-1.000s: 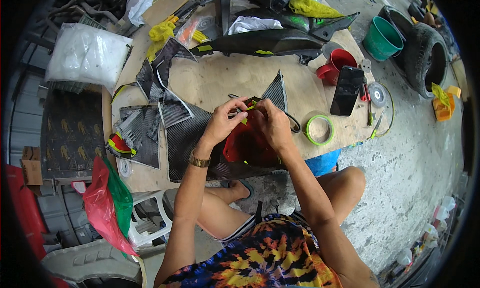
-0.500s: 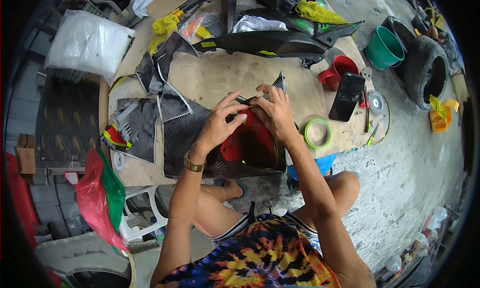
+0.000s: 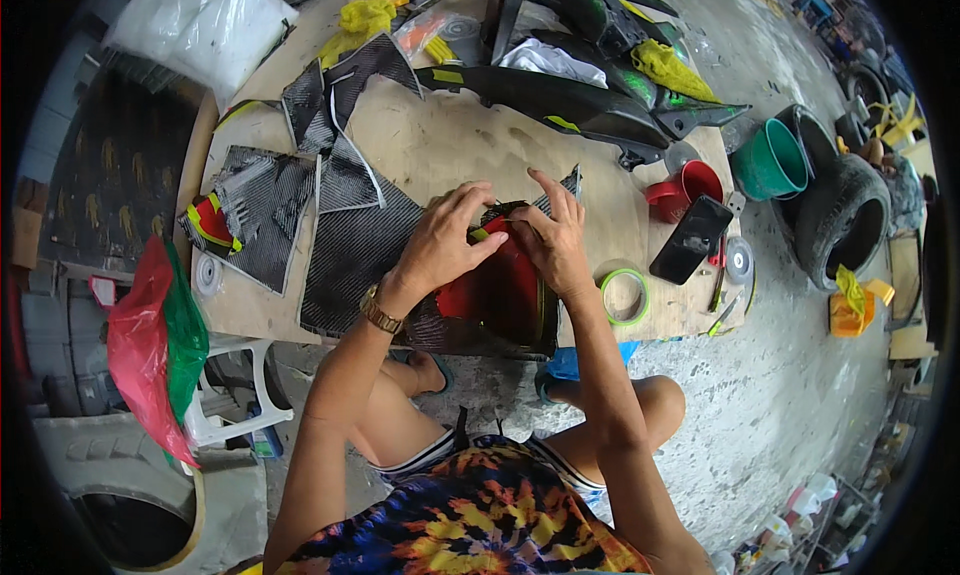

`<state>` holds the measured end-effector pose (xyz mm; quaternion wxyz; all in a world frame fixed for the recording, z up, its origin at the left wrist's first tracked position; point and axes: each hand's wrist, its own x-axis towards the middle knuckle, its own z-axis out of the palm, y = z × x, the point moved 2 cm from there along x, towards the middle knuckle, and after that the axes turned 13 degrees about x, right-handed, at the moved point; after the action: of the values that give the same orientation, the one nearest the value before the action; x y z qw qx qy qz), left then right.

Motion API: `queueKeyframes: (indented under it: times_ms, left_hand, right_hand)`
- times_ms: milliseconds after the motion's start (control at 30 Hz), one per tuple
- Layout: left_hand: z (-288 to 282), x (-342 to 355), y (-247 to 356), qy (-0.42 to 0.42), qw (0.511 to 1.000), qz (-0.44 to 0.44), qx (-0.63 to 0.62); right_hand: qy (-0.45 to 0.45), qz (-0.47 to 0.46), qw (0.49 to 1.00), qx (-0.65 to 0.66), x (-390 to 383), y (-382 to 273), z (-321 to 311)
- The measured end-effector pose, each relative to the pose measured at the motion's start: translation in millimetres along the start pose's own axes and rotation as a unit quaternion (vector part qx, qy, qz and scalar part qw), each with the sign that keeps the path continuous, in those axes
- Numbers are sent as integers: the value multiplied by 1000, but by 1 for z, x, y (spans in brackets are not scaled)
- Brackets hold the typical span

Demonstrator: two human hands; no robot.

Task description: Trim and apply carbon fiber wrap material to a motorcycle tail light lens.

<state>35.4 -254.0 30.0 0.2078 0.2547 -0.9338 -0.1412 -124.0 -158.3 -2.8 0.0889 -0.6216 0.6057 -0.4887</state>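
Observation:
A red shell-like part [image 3: 497, 293] with yellow-green edging lies at the table's near side, its hollow face up. Black carbon-fibre cloth [image 3: 350, 263] spreads under it and comes up around its rim. At the far rim, my left hand [image 3: 447, 237] pinches the cloth edge, thumb on the inner side and fingers curled beyond. Close beside it, my right hand [image 3: 553, 243] has its thumb and bent fingers at the same rim, with the index finger raised. Both palms hide much of the gripped edge. A pointed cloth corner [image 3: 572, 183] sticks up behind my right hand.
More carbon-fibre pieces [image 3: 262, 215] lie left on the wooden table [image 3: 470, 145]. Black fairing panels [image 3: 550, 100] span the back. To the right are green tape [image 3: 625, 296], a phone [image 3: 691, 239], a red mug [image 3: 685, 190] and a cutter knife [image 3: 727, 313]. A green bucket [image 3: 770, 160] and tyres stand beyond.
The view has shifted and turned slightly. My hands stay at the far rim of the red part; the right index finger now stands more upright, and the left fingers have spread a little.

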Motion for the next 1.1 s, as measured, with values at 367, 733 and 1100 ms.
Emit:
queueKeyframes:
  times_ms: [367, 733, 1100]
  left_hand:
    - [21, 5, -8, -29, 991, -53, -121]
    - [20, 3, 0, -26, 991, -73, -110]
    - [16, -3, -1, -25, 993, -68, -95]
  right_hand:
    - [-22, -39, 999, -11, 4, 4, 0]
    - [46, 70, 996, -2, -5, 1, 7]
    - [-115, 138, 979, 95, 15, 21, 8]
